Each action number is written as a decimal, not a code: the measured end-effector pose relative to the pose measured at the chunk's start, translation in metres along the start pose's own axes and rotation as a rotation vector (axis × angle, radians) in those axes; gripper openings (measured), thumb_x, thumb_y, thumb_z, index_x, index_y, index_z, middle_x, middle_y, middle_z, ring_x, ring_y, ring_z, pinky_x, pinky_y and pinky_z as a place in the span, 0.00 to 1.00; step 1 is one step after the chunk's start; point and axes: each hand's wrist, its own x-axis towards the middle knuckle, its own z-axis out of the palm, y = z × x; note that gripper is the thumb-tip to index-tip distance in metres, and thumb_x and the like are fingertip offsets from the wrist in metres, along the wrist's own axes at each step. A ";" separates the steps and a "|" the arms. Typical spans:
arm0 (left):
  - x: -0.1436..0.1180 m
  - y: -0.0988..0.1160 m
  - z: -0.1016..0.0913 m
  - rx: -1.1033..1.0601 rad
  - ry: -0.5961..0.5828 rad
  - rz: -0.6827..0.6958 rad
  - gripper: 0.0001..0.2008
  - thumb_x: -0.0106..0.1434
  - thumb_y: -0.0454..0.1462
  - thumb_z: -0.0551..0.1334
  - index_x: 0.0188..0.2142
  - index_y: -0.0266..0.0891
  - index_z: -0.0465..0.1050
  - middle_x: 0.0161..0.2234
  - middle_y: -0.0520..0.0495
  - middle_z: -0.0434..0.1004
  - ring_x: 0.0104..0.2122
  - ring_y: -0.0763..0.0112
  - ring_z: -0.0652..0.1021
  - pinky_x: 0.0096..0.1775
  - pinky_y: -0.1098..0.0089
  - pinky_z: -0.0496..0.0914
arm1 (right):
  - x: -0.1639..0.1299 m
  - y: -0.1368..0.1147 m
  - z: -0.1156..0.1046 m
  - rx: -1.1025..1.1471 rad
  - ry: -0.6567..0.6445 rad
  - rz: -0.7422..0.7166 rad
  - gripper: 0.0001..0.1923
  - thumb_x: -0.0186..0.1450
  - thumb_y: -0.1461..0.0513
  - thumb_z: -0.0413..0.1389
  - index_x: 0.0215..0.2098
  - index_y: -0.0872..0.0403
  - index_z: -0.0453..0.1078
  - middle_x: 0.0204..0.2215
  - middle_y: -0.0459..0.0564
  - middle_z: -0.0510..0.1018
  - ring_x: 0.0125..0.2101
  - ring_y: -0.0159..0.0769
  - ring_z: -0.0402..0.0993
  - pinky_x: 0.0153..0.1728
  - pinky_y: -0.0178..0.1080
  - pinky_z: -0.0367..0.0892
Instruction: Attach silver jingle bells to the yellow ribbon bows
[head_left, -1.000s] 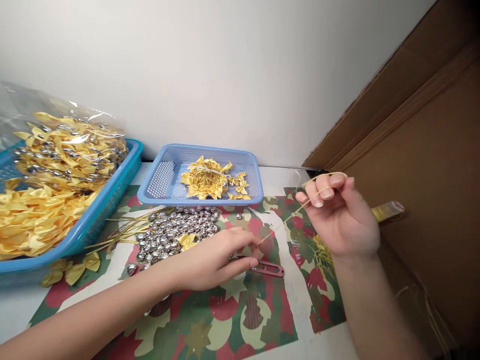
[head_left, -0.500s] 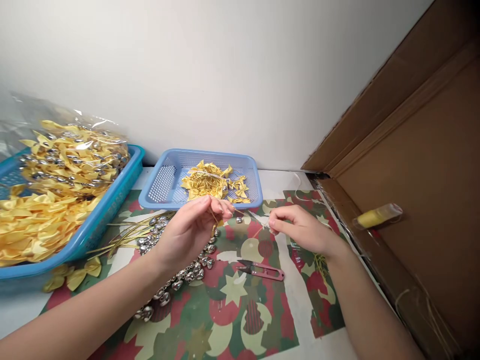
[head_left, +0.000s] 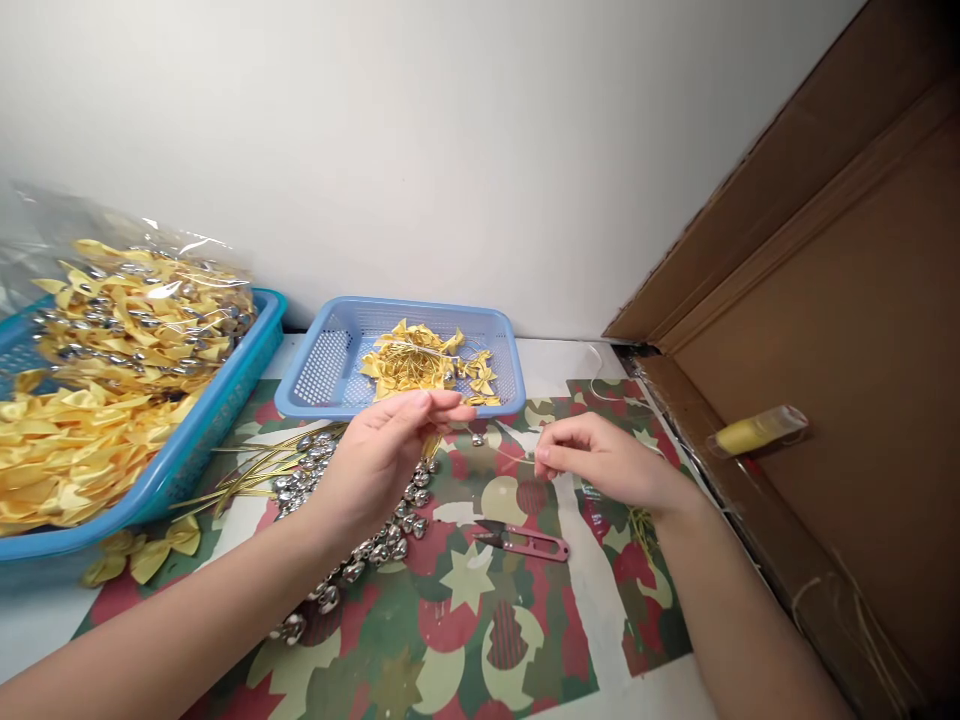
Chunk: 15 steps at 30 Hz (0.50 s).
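Observation:
A thin gold cord [head_left: 514, 457] runs through the gap between my hands, over the patterned mat. My left hand [head_left: 386, 440] is pinched on its one end, thumb against fingers, in front of the small basket. Below those fingers a bit of yellow [head_left: 433, 446] shows, too small and covered to name. My right hand [head_left: 592, 455] has its fingers curled and closed on the other end. One silver bell [head_left: 478, 440] sits or hangs near the cord. Silver bells [head_left: 379, 545] on gold cords [head_left: 247, 470] lie beside and partly behind my left forearm. Pink-handled thread snips [head_left: 529, 542] lie below the hands.
A light blue basket [head_left: 289, 402] holds yellow bows with gold cords. At left, a larger blue basket [head_left: 225, 400] carries yellow bows and a clear bag [head_left: 161, 290] of bows with bells. Loose bows [head_left: 154, 558] lie beside it. Cardboard [head_left: 825, 300] with a yellow tube [head_left: 761, 430] bounds the right.
The cord between my hands now sags a little lower. My left fingers have straightened slightly, and my right hand has shifted marginally; the baskets and snips have stayed put.

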 end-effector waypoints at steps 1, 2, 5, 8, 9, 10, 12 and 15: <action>0.001 0.000 0.000 -0.048 -0.005 -0.008 0.12 0.60 0.45 0.62 0.36 0.41 0.79 0.38 0.45 0.81 0.44 0.63 0.77 0.48 0.63 0.70 | 0.002 0.003 0.000 0.015 0.018 -0.006 0.14 0.64 0.56 0.52 0.26 0.54 0.73 0.23 0.46 0.74 0.25 0.31 0.67 0.26 0.34 0.60; 0.002 -0.001 0.000 -0.084 0.001 -0.011 0.12 0.60 0.45 0.62 0.36 0.41 0.79 0.40 0.45 0.81 0.44 0.63 0.78 0.48 0.63 0.71 | 0.003 0.005 0.001 0.026 0.024 -0.009 0.14 0.64 0.57 0.52 0.26 0.54 0.74 0.23 0.46 0.74 0.24 0.31 0.67 0.25 0.34 0.60; 0.001 -0.002 0.003 -0.076 0.031 0.013 0.13 0.60 0.45 0.63 0.40 0.42 0.78 0.47 0.45 0.78 0.48 0.63 0.76 0.50 0.63 0.70 | 0.004 0.004 0.003 0.033 -0.034 0.000 0.13 0.64 0.58 0.53 0.26 0.54 0.74 0.24 0.47 0.75 0.25 0.31 0.68 0.26 0.35 0.61; -0.005 -0.001 0.006 0.121 0.018 0.016 0.14 0.60 0.44 0.63 0.43 0.44 0.78 0.50 0.46 0.76 0.51 0.63 0.74 0.54 0.61 0.66 | 0.000 -0.005 0.002 0.025 -0.089 -0.048 0.13 0.65 0.58 0.52 0.26 0.54 0.74 0.26 0.47 0.76 0.27 0.31 0.68 0.29 0.35 0.62; -0.007 0.000 0.007 0.208 0.004 0.005 0.14 0.60 0.44 0.63 0.44 0.45 0.78 0.49 0.46 0.77 0.51 0.62 0.74 0.55 0.61 0.65 | -0.002 -0.008 0.001 0.035 -0.079 -0.085 0.13 0.65 0.58 0.53 0.26 0.54 0.74 0.27 0.47 0.76 0.28 0.30 0.68 0.30 0.35 0.62; -0.008 0.001 0.008 0.292 -0.014 -0.012 0.13 0.60 0.44 0.63 0.43 0.45 0.78 0.48 0.46 0.78 0.50 0.62 0.74 0.55 0.60 0.65 | -0.004 -0.010 0.000 0.058 -0.050 -0.127 0.13 0.65 0.58 0.53 0.27 0.54 0.74 0.27 0.47 0.75 0.28 0.30 0.67 0.30 0.35 0.62; -0.009 0.003 0.009 0.419 -0.067 -0.051 0.12 0.60 0.43 0.63 0.42 0.45 0.79 0.45 0.46 0.79 0.49 0.60 0.75 0.53 0.59 0.66 | -0.007 -0.012 -0.002 0.135 0.044 -0.212 0.13 0.65 0.57 0.53 0.27 0.54 0.74 0.25 0.46 0.73 0.26 0.29 0.65 0.29 0.35 0.61; -0.008 0.002 0.008 0.517 -0.185 -0.099 0.12 0.60 0.44 0.61 0.39 0.44 0.80 0.42 0.46 0.80 0.45 0.59 0.76 0.47 0.61 0.69 | -0.010 -0.011 -0.005 0.261 0.216 -0.313 0.14 0.65 0.56 0.52 0.27 0.53 0.73 0.22 0.45 0.69 0.24 0.29 0.61 0.27 0.35 0.59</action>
